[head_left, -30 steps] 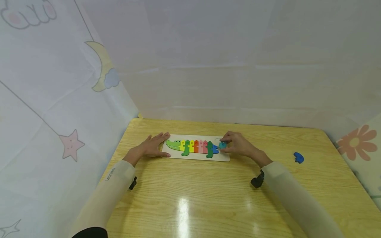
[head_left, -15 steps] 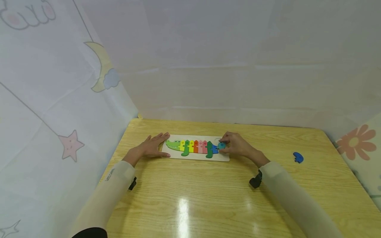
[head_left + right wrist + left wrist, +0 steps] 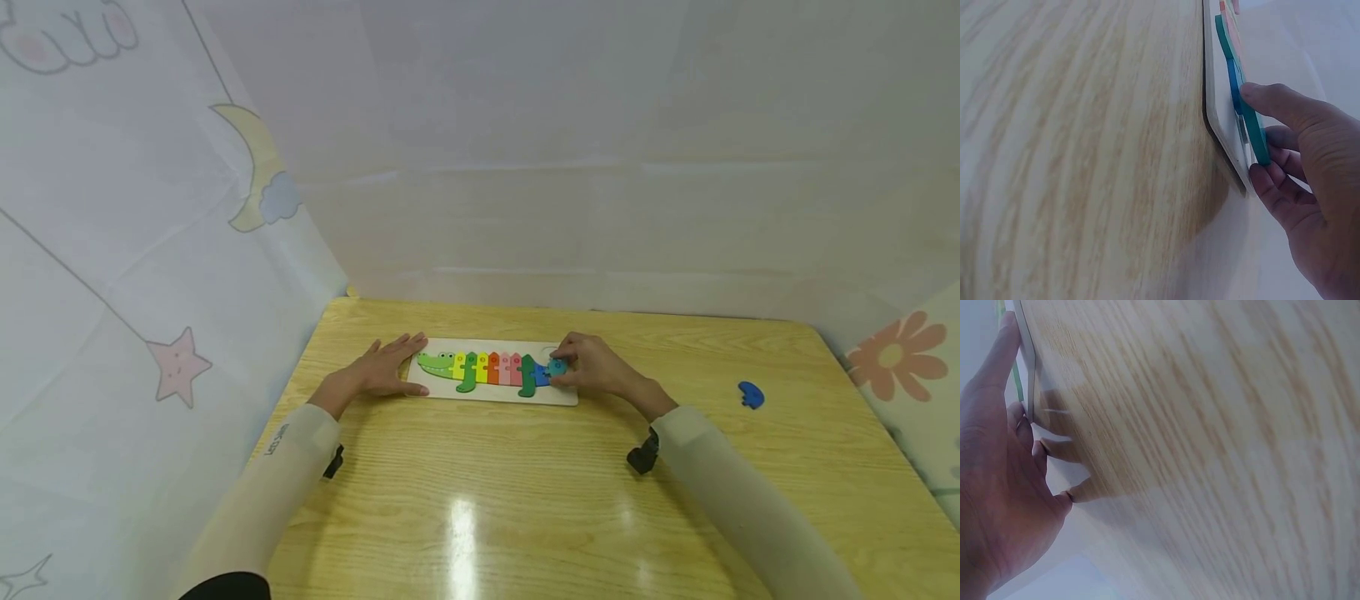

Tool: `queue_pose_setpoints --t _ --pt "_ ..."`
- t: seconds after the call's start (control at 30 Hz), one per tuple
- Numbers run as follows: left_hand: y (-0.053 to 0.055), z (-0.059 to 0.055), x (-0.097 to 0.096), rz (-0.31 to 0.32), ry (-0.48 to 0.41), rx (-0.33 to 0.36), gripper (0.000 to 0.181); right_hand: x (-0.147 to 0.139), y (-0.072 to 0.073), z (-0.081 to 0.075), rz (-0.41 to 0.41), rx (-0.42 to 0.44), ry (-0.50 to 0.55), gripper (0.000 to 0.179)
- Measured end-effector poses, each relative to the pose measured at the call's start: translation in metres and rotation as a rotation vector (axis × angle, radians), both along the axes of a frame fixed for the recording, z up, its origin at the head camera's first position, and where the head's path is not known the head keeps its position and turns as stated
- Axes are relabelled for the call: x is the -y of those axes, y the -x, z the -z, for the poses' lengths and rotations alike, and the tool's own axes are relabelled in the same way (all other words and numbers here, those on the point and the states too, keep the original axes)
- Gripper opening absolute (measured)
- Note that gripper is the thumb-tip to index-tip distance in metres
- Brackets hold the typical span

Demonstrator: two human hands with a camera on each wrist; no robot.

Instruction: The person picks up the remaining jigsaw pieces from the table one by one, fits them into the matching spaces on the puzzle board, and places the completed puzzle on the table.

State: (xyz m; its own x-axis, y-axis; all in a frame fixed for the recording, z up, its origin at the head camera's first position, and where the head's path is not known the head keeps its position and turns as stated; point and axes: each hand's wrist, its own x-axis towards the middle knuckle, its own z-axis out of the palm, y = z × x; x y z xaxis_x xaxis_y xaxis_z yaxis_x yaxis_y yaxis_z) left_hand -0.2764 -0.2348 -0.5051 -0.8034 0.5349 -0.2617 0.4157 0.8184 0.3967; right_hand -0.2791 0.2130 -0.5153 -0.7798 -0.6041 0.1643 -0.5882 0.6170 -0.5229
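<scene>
A wooden puzzle board [image 3: 555, 396] lies on the table, filled with a row of coloured pieces that form a crocodile, from a green head [image 3: 437, 365] to a dark green leg piece [image 3: 527, 377] and a blue piece [image 3: 541, 376]. My left hand [image 3: 386, 368] rests on the board's left end, fingers spread. At the right end, my right hand [image 3: 596, 365] pinches a teal puzzle piece [image 3: 557, 367] between thumb and fingers. In the right wrist view that teal piece [image 3: 1256, 134] sits tilted, its outer end raised above the board.
A loose blue puzzle piece [image 3: 752, 395] lies on the table [image 3: 555, 483] to the right of the board. Printed cloth walls [image 3: 495, 225] stand behind the table and along its sides.
The teal piece, in my right hand, has shifted very slightly left and down against the blue piece. My left hand stays on the board.
</scene>
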Motion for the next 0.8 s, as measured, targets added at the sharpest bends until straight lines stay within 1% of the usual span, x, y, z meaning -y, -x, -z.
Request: queue_pose_setpoints --t 0.2,0.43,0.63,0.8 --pt "0.0 -0.0002 -0.0007 -0.001 0.009 -0.001 0.108 0.0016 0.0 -0.0001 0.003 0.008 -0.016 0.046" --pt "-0.001 -0.0034 -0.0018 -0.011 0.014 -0.006 0.107 0.0016 0.0022 0.002 0.0 -0.005 -0.026 0.046" --pt "-0.0011 -0.0029 -0.0019 -0.01 0.022 -0.014 0.107 0.0014 0.0025 0.0031 -0.006 -0.021 -0.04 0.047" --pt "-0.001 -0.0019 -0.0017 -0.011 0.019 -0.008 0.107 0.0019 0.0005 0.0025 0.0 -0.018 -0.041 0.049"
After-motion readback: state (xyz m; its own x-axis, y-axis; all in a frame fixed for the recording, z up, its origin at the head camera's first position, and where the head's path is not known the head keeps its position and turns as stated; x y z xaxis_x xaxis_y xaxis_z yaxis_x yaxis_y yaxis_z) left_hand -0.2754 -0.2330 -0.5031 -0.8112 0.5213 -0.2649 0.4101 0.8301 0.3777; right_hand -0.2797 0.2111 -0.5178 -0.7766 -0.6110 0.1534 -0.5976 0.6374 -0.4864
